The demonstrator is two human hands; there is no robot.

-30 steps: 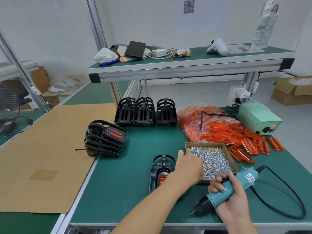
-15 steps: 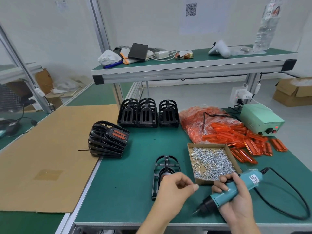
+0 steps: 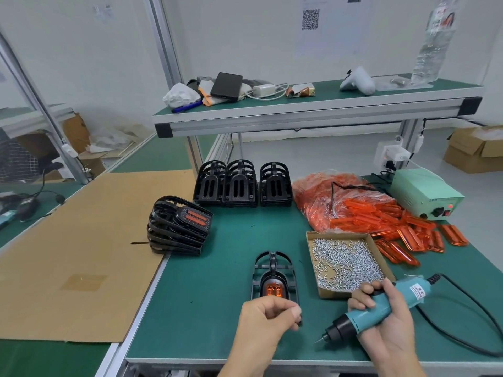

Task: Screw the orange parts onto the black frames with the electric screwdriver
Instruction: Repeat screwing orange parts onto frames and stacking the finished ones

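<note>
A black frame (image 3: 274, 270) lies on the green mat near the front edge, an orange part (image 3: 273, 290) seated in it. My left hand (image 3: 268, 318) hovers just in front of the frame, thumb and curled fingers pinching a screw that the fingertips mostly hide. To its right my right hand (image 3: 386, 319) grips the teal electric screwdriver (image 3: 381, 310), whose bit points down and left, off the frame. The cardboard box of screws (image 3: 344, 261) sits right of the frame.
Loose orange parts (image 3: 408, 235) and a bag of them (image 3: 337, 202) lie at the right. Empty black frames (image 3: 242, 183) stand at the back, a stack with orange parts (image 3: 178, 227) at the left. The green power box (image 3: 424, 197), the screwdriver cable (image 3: 479, 317), a cardboard sheet (image 3: 81, 240) and an overhead shelf (image 3: 313, 112) surround the mat.
My left hand has left the screw box and come back toward me with fingers pinched, stopping in front of the frame. The screwdriver has barely moved.
</note>
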